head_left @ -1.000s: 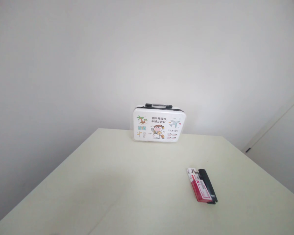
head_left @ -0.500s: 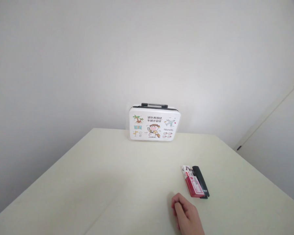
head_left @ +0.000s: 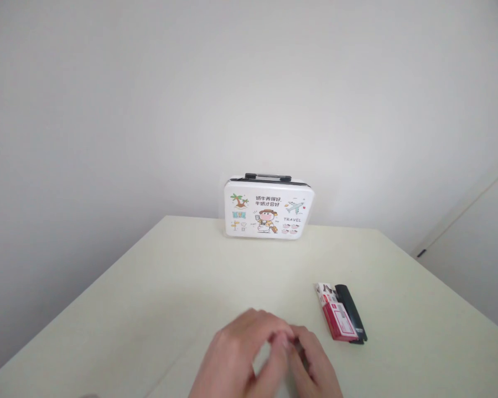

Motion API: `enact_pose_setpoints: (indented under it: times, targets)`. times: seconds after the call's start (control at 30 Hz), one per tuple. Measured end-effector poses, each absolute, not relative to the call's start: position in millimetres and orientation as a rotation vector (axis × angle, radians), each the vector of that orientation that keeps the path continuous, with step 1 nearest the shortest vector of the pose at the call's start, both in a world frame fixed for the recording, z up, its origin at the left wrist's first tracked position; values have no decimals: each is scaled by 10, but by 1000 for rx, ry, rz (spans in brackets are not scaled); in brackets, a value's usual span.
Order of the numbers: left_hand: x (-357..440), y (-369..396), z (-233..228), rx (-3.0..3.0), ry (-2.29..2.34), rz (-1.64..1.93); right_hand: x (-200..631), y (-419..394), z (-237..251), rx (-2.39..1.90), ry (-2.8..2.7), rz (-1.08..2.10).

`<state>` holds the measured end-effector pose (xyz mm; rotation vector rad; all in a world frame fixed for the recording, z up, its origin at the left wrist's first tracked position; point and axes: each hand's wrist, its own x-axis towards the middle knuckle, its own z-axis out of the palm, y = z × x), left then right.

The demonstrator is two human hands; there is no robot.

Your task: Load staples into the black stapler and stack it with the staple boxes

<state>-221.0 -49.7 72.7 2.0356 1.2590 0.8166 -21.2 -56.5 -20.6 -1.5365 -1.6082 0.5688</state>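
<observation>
Both hands low in view, near the table's front edge. Left hand (head_left: 236,359) and right hand (head_left: 313,362) brought together over the table (head_left: 149,309), fingertips (head_left: 284,338) touching or overlapping between them, blurred. Impossible to tell whether anything was pinched there; nothing seen in either hand. Fingers curled inward, not spread.

Just right of the right hand, apart from it: a red-and-white box (head_left: 336,318) flat on the table, lying lengthwise away from the viewer. Snug against its right side, a black stapler (head_left: 352,318), parallel, touching or nearly touching. Nearest things to the hands, the right hand the closer one.

Farther back, at the far edge against the wall (head_left: 232,83): a small white case (head_left: 269,210), upright, black handle (head_left: 268,177) on top, cartoon prints and the word TRAVEL on its front. Well apart from the hands and the box.

Nothing between hands and box. At far right, a pale door (head_left: 481,260) with a dark mark at its edge.
</observation>
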Motion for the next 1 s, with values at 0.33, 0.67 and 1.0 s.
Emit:
enact_pose_setpoints:
  times: [0.33,0.67,1.0]
  targets:
    - [-2534,195,-319,2497,1856,432,-501,-156,-99,-1825,-2173,306]
    - [-2542,172,-296,2519,1869,385,-491,-137,-102,-1814,-2146,309]
    - [-2541,206,-348,2519,1889,366,-482,-121,-110,-1830,-2158,331]
